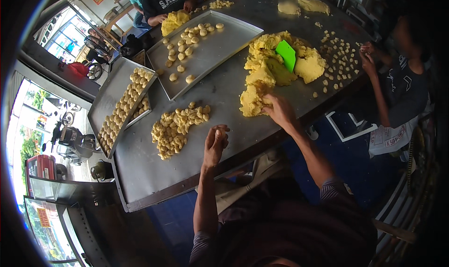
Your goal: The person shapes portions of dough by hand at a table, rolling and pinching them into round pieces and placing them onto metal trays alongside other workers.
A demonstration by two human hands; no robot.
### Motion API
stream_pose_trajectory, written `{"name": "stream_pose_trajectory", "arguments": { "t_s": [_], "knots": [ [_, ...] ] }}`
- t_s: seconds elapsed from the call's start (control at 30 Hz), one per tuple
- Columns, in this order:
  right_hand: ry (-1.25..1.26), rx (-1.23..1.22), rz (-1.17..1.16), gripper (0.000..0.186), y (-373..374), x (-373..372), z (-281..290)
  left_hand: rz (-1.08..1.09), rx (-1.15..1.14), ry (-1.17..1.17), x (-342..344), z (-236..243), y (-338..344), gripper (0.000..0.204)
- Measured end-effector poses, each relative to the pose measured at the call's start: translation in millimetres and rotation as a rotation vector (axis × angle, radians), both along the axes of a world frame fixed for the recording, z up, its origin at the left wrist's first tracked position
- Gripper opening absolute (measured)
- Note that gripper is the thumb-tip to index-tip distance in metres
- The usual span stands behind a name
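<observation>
My right hand (280, 112) grips the near edge of a big crumbly mound of yellow dough (262, 87), its fingertips pressed into it. A bright green scraper (286, 56) stands stuck in the top of that mound. My left hand (215, 145) hangs above the table's near edge with its fingers curled in against the thumb; whatever they may hold is hidden. To the left of it lies a heap of small pale dough pieces (173, 131), piled close together on the metal table (140, 173).
A large metal tray (224, 33) with scattered dough balls lies beyond the heap. Another tray (105, 103) at the left holds rows of balls. Loose small pieces (339, 56) are spread at the right, near a co-worker's hands (369, 54). Another person works at yellow dough (175, 21) across the table.
</observation>
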State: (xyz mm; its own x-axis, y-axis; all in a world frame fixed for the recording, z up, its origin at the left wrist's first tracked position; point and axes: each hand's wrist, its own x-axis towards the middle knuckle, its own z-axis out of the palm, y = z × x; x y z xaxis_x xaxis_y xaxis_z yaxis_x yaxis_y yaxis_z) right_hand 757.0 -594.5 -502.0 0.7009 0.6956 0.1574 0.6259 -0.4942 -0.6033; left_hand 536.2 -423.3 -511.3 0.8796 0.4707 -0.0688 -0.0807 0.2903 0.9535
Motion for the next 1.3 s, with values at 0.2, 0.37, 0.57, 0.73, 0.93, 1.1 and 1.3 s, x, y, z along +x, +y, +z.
{"name": "stream_pose_trajectory", "arguments": {
  "t_s": [0.2, 0.37, 0.57, 0.73, 0.93, 1.1, 1.3],
  "knots": [
    [-0.318, 0.235, -0.044, 0.037, -19.7, -52.1, -15.9, 0.113, 1.246, 0.086, 9.0, -10.1, -1.9, 0.014],
    [0.084, 0.295, -0.151, 0.031, -26.9, -26.7, -25.6, 0.148, 1.124, 0.287, 7.9, -3.4, 10.3, 0.019],
    [-0.184, 0.378, -0.203, 0.028, -10.9, -33.2, -33.5, 0.345, 1.307, 0.268, 4.5, 1.3, 10.4, 0.018],
    [-0.136, 0.384, -0.158, 0.029, -12.3, -30.1, -36.0, 0.293, 1.136, 0.535, 49.4, 28.1, 44.2, 0.022],
    [-0.142, 0.404, -0.154, 0.027, -8.8, -30.5, -28.2, 0.357, 1.360, 0.499, 62.5, 12.3, 47.3, 0.022],
    [-0.131, 0.436, -0.197, 0.024, -13.3, -31.2, -35.3, 0.065, 1.472, 0.270, -0.9, 18.4, 17.8, 0.020],
    [-0.082, 0.446, -0.230, 0.020, -13.6, -35.6, -27.4, 0.000, 0.946, 0.559, -14.2, 65.7, 27.7, 0.039]
  ]
}}
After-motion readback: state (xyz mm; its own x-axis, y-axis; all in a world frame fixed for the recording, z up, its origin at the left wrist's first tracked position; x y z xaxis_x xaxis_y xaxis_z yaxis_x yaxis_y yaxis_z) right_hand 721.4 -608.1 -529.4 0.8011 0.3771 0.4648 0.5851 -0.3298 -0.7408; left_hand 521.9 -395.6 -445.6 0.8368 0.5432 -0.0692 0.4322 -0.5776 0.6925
